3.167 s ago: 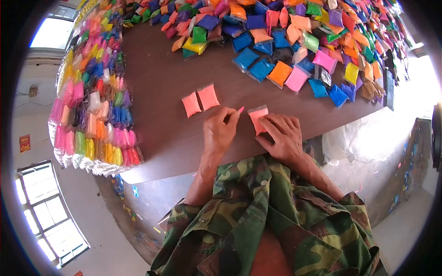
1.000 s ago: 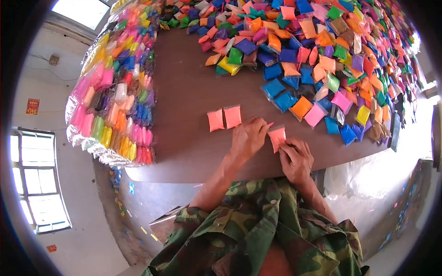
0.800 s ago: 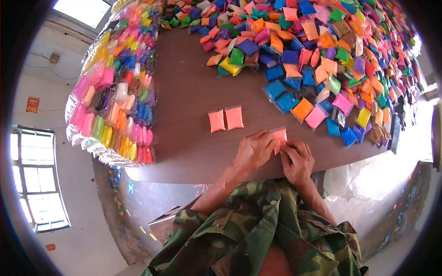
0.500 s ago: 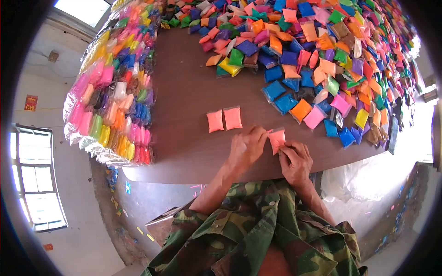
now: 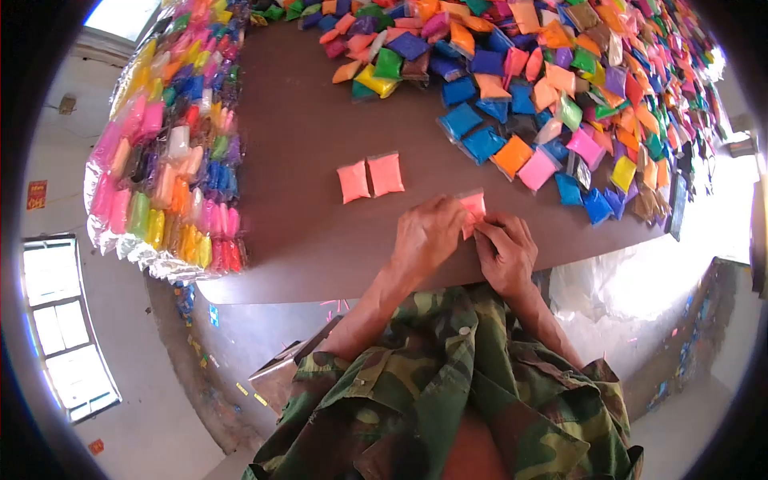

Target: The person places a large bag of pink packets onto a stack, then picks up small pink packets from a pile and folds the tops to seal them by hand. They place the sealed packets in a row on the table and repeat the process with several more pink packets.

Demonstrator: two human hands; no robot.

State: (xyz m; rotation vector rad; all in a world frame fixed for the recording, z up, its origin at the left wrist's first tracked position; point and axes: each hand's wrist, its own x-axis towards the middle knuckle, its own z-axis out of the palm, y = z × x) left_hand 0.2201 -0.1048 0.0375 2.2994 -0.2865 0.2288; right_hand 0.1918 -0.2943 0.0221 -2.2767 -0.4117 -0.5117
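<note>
A small clear packet of salmon-pink material (image 5: 474,206) is held just above the table's near edge, between my two hands. My left hand (image 5: 430,234) has its fingers closed at the packet's left side, knuckles up. On the lower right corner, the thumb and curled fingers of my right hand (image 5: 509,251) pinch the packet. My fingers cover part of it. Two similar salmon-pink packets, one on the left (image 5: 354,182) and one on the right (image 5: 386,174), lie side by side on the table beyond my left hand.
The brown table (image 5: 296,128) carries a large heap of colourful packets (image 5: 552,80) at the back and right. Along the left side are stacked clear bags of coloured packets (image 5: 172,152). Below the rounded near edge is the floor, with a box (image 5: 276,372) by my left side.
My left hand has come in against the packet, covering more of its left side. My right hand keeps its pinch. The whole view has shifted, with the table things appearing higher and further left.
</note>
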